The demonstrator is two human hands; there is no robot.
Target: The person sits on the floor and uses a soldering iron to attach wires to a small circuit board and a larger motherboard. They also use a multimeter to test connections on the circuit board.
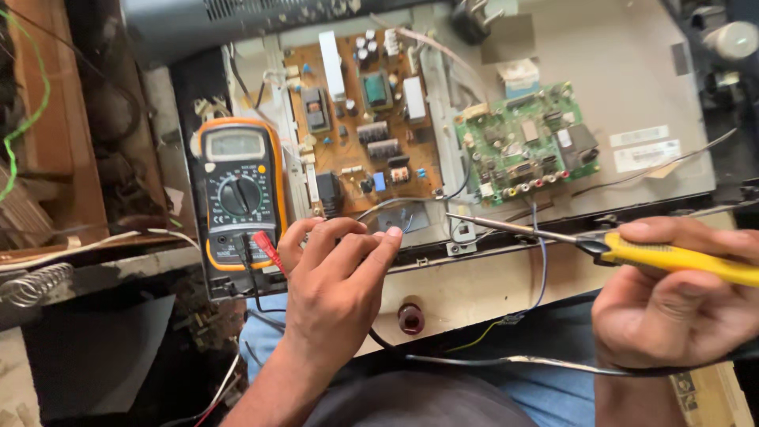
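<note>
The work looks to be at the soldering or probing stage on the opened chassis: the right hand (676,304) is closed around a yellow-handled soldering iron (672,255) whose tip points toward nine o'clock, just short of the left hand (336,277). The left fingers (371,253) are curled together over a thin grey wire (395,207), though an actual pinch cannot be told. Next, I judge, the tip must be steadied onto that wire, at six o'clock from the brown power board (364,111), with the multimeter (239,190) at nine o'clock.

The meter (241,192) stands left of the power board (360,119); the small board (528,144) lies right of that, both on the panel (632,71). The left hand (336,289) sits before the meter, just right of its plugs (257,247). The right hand (680,292), further right, holds the iron (609,247), tip near the panel's front edge.
</note>
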